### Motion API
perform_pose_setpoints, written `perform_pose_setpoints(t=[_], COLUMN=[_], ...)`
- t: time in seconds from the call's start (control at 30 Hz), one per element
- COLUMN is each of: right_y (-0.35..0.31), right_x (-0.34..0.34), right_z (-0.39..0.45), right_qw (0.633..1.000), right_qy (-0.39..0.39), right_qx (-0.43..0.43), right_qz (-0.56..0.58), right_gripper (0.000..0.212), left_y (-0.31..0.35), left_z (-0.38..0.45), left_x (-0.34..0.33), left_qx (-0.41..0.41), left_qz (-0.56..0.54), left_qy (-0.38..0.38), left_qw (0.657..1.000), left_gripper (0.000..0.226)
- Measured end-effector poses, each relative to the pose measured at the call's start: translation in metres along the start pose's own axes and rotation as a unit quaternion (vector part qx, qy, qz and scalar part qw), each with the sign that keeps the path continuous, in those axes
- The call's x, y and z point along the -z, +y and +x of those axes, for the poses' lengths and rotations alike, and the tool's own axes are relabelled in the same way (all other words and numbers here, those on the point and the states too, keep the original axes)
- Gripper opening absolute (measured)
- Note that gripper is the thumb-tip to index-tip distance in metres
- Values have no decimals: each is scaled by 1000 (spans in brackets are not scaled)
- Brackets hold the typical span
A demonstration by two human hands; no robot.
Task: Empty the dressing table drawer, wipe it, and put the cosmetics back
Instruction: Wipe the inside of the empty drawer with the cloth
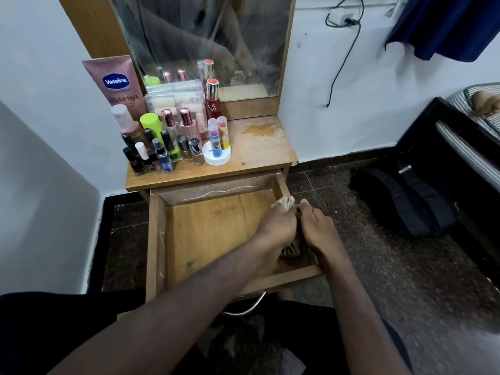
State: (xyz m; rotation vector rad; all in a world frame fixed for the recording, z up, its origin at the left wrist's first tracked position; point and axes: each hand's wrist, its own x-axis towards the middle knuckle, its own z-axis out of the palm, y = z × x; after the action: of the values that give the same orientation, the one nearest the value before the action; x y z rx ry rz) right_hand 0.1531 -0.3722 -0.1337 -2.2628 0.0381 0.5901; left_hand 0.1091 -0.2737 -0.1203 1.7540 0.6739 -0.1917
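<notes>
From the head view, I'd press the crumpled beige cloth [284,203] flat and sweep corner to corner inside the open wooden drawer [155,239]. My left hand [276,226] grips the cloth against the drawer's right wall; my right hand [318,226] curls over that wall. The cosmetics [167,142] stand on the counter [259,147] behind the drawer.

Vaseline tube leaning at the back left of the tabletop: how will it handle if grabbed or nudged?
The Vaseline tube looks like soft plastic, so it probably gives under the fingers. It stands tall and leans on the mirror frame, so a nudge could tip it. Falling forward, it would likely topple the crowded bottles.
</notes>
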Motion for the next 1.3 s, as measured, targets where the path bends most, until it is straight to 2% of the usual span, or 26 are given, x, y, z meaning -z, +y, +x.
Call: perform_pose_setpoints(t=[0.13,0.23,0.3,0.4,0.5,0.57,0.67,0.73,0.8,0.87,1.03,1.17,1.23,1.3], right_y=[-2,-3,-2,-4,-5,-4,-1,2,5,7,9,6,11,13], right_x=[1,2,3,7,7,5,2,0,-2,-1,1,2,1,0], right_z=[-2,-2,0,1,0,0,2,6,9,10,8,8,14,14], right_qw=[1000,1000,1000,999,999,998,996,995,995,996,996,994,990,988], right_qy=[-7,-5,-7,-11,-7,2,3,8,-3,-5,-7,-10,-12,-15], right_qx=[-2,-4,-5,-11,-14,-14,-11,-21,-26,-26,-14,-17,-19,-9], right_qz=[-5,3,16,37,40,57,91,102,93,85,89,110,141,152], right_gripper=[62,58,55,53,60,63,54,51,49,47,49,62,61,59], left_y=[26,33,28,9,1,1,-4,-13,-21,-22,-18,-31,-30,-29], left_z=[50,52,35,-4,-37,-46,-39,-37,-41,-42,-37,-44,-48,-47], left_x=[10,14,13,8,5,11,33,44,40,28,12,17,14,11], left_qx=[16,6,-5,-6,-12,-17,-46,-98,-118,-121,-115,-176,-171,-129], left_qz=[-68,29,93,135,184,210,211,298,415,454,397,304,354,406], left_qy=[76,102,68,-27,-106,-114,-95,-91,-119,-143,-169,-57,-26,-46], left_qw=[995,994,993,990,977,971,972,945,894,871,895,935,919,903], left_gripper=[37,40,39,30,28,34,35,42,46,50,42,31,33,41])
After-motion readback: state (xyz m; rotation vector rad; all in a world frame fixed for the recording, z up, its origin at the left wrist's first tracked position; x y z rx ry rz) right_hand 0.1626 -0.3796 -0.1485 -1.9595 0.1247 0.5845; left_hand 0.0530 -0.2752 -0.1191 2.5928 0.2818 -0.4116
